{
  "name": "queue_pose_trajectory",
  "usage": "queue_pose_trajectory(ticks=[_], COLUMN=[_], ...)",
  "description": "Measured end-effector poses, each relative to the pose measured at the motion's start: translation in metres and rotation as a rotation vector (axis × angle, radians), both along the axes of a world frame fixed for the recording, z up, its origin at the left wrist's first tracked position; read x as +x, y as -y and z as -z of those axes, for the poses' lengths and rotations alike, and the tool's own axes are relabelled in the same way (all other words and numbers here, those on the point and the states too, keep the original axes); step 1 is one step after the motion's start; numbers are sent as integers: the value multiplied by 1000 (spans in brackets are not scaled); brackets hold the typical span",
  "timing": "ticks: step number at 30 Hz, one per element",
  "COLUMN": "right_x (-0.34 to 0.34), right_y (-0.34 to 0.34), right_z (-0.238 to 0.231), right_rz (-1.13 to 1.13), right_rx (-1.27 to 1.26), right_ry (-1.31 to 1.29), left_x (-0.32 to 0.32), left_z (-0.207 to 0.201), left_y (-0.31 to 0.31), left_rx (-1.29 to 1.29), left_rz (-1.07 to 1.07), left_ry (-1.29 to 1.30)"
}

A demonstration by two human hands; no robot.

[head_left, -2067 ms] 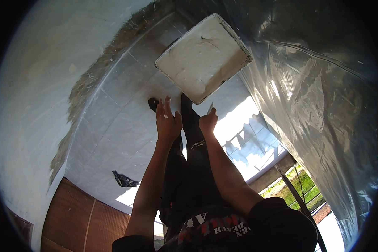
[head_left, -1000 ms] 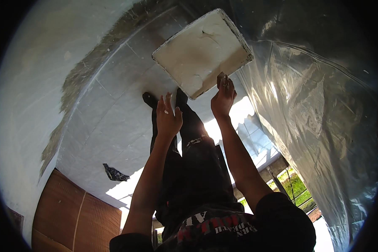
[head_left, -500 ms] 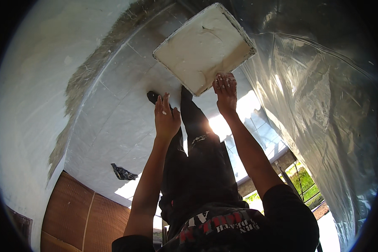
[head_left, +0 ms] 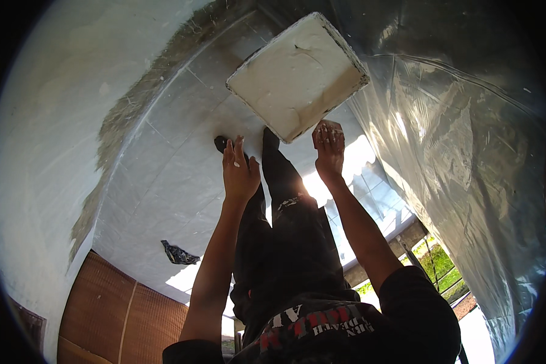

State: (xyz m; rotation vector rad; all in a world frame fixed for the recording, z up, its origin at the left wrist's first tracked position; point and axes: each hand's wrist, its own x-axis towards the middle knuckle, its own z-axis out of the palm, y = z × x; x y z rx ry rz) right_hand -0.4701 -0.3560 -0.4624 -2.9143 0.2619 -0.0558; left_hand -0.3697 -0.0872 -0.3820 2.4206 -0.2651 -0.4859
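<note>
A rectangular tray with a dark, crusted rim is filled with smooth white paste. What supports it is hidden. Just below its near right edge is my right hand, the fingers bent together and flecked with white. Something flat and brownish seems to show at those fingertips, but I cannot make out its kind. My left hand is held left of the tray's near corner, empty, with its fingers apart and white smears on them.
A whitish wall with a rough grey band along its base curves down the left. Clear plastic sheeting hangs on the right. A crumpled black plastic piece lies on the tiled floor, near a brown panel.
My right hand has drawn back a little from the tray's edge, toward me. The tray sits slightly lower in the view. My left hand has hardly moved.
</note>
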Motion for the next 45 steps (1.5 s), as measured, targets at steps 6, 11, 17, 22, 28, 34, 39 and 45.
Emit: queue_pose_trajectory(ticks=[6,11,17,22,28,34,39,45], right_x=[27,23,72,155,165,109,55,35], right_y=[-28,52,81,77,82,38,12,8], right_z=[-63,-33,-45,-85,-73,-51,-3,22], right_rz=[607,776,475,105,28,-47,-81,10], right_rx=[666,1259,1143,630,585,524,-7,-45], right_ry=[-204,28,-157,-588,-518,1,63,42], left_x=[-7,-6,-3,-3,-10,-13,-19,-30], left_z=[-1,2,-3,-2,2,12,32,53], left_y=[-18,4,1,-10,-10,-14,-2,-2], left_rx=[-7,-50,-37,-4,-9,-3,-22,-19], left_rz=[-28,1,6,-2,-21,-38,-9,69], left_ry=[19,6,35,19,24,9,-11,-58])
